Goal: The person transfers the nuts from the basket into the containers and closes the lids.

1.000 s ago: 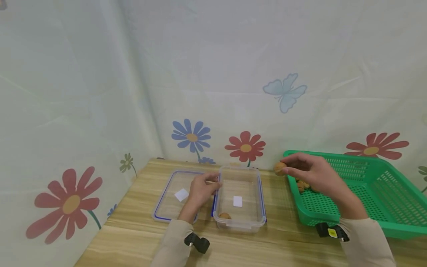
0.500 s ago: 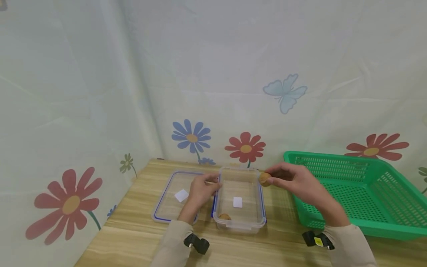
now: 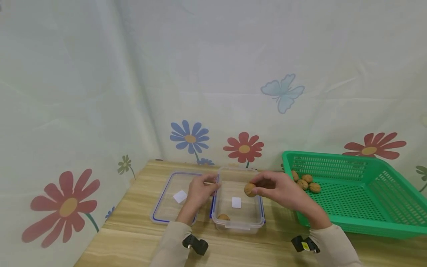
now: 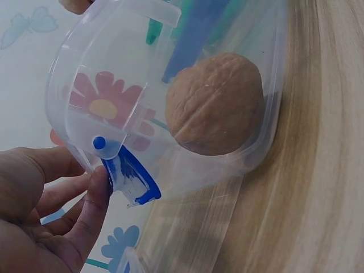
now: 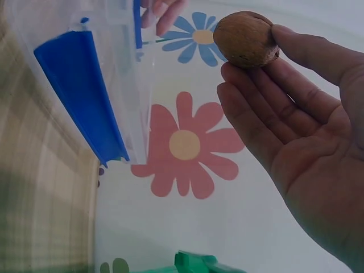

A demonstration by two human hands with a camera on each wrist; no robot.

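Note:
Between thumb and fingertips my right hand (image 3: 281,191) pinches a walnut (image 3: 250,190), held over the right part of a clear plastic food container (image 3: 245,225). The right wrist view shows this walnut raised above the container's rim, beside the blue side clip (image 5: 82,96). My left hand (image 3: 199,191) grips the container's left rim, with thumb and finger at another blue clip (image 4: 133,179). One walnut (image 4: 216,105) lies inside, in the near left corner. A white label (image 3: 236,202) shows in the middle of the container.
A clear lid with a blue seal (image 3: 163,196) lies left of the container, a white label on it. To the right stands a green plastic basket (image 3: 333,155) with several walnuts (image 3: 307,183) at its left end. A flowered curtain (image 3: 213,92) hangs behind the wooden table (image 3: 133,230).
My right hand has carried the walnut leftward and down, from the basket's left edge to over the container. The walnuts in the basket are now uncovered. My left hand has stayed at the rim.

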